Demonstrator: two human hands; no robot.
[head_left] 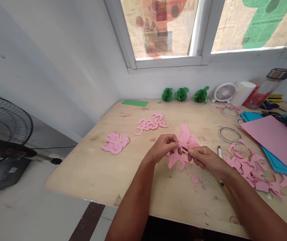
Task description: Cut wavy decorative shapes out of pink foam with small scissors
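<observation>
My left hand (165, 146) is closed in a pinch on a pink paper piece (176, 160) with curved cut-out edges. My right hand (204, 158) is wrapped round a pair of scissors, whose dark blades (184, 148) point left at the paper. Most of the scissors' handle is hidden in the fingers. Behind and under both hands lie more pink paper pieces (184, 130), overlapping on the wooden table. A small pink scrap (195, 179) rests just in front of my right hand.
Two piles of curved pink cut-outs (116, 143) lie left on the table (83, 174). Pink scraps (249, 170), a marker (219, 151), tape rolls (230, 134) and pink and blue sheets (275, 140) are right. Green paper ornaments (181, 94), a small fan (225, 92) and a bottle (269, 87) stand behind.
</observation>
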